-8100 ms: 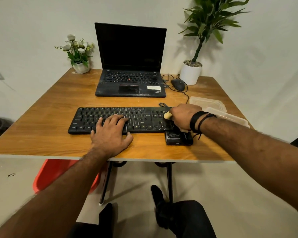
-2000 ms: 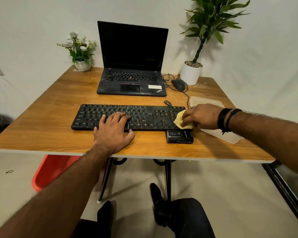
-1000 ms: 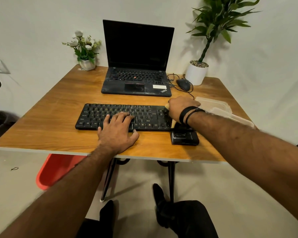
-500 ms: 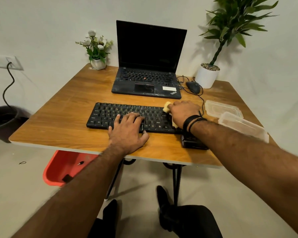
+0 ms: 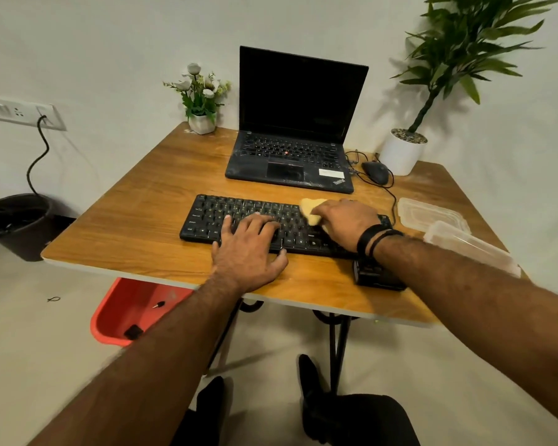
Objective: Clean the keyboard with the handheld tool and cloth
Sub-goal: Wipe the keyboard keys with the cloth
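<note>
Wooden desk [image 5: 136,226] under everything, brown and shiny. Black keyboard [image 5: 239,210] flat near the front edge, in the middle. Left hand [image 5: 248,249] spread flat, fingers straight, pressing on the near keys, gripping nothing. Right hand [image 5: 345,223] on the right half of the keyboard, at 3 o'clock from the left hand, fingers bent down over a yellow cloth [image 5: 311,209]. Cloth pressed on the keys, one corner sticking out past the fingertips at 10 o'clock from the hand. Black bands on the right wrist. Small black tool [image 5: 376,278] on the desk, just at 6 o'clock from the keyboard's right end, partly hidden under the right arm, touched by neither hand. Open laptop [image 5: 297,123] at 12 o'clock from the keyboard, screen dark. Black mouse [image 5: 376,172] at 3 o'clock from the laptop. Clear plastic boxes [image 5: 432,217] at 3 o'clock from the keyboard. Little flower pot [image 5: 202,122] and a tall green plant [image 5: 403,154] at the back. Red tub [image 5: 126,310] on the floor below the desk.
</note>
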